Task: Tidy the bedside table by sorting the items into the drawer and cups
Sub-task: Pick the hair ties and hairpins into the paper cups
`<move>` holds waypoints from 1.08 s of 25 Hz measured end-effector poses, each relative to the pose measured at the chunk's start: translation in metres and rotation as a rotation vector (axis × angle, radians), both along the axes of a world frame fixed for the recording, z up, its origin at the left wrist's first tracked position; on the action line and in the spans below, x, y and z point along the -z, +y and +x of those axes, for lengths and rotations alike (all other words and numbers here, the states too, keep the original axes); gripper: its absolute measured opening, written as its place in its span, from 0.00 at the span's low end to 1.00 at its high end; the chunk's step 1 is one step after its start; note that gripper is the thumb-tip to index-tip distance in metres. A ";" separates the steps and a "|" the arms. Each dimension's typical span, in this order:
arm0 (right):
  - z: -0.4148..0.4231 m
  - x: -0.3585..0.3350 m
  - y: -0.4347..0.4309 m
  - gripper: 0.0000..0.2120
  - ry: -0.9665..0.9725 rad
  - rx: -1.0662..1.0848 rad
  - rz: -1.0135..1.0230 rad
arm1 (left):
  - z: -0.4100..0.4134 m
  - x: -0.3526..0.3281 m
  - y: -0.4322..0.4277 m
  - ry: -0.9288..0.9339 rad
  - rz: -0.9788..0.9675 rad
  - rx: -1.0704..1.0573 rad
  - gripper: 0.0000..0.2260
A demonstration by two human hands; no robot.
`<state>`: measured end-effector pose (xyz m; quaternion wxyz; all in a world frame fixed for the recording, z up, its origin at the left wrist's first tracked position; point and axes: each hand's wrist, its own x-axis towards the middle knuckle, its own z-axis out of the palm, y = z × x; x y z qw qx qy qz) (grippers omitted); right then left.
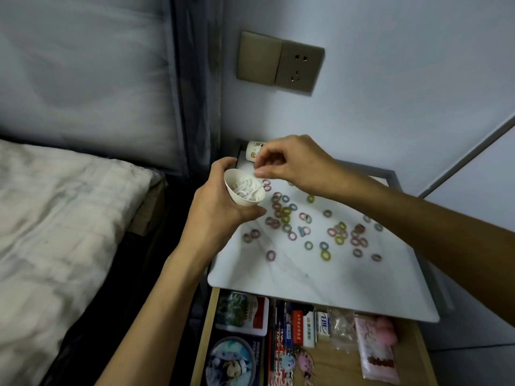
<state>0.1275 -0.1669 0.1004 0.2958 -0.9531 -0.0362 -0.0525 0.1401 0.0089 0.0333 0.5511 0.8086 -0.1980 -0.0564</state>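
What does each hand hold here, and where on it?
The left hand grips the white cup round its side wall. The right hand pinches a pale item at the cup's rim, too blurred to name.

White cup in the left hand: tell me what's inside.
A heap of white hair rings fills the white cup gripped by the left hand; the bottom beneath them is hidden.

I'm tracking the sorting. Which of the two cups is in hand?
The plain white cup, gripped by the left hand. The printed cup sits at the table's back corner, partly behind the right hand, which pinches a pale tie.
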 end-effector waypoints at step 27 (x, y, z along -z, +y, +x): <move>-0.259 0.035 -0.036 0.19 0.249 0.474 0.923 | -0.173 -0.004 -0.054 0.021 0.013 0.481 0.43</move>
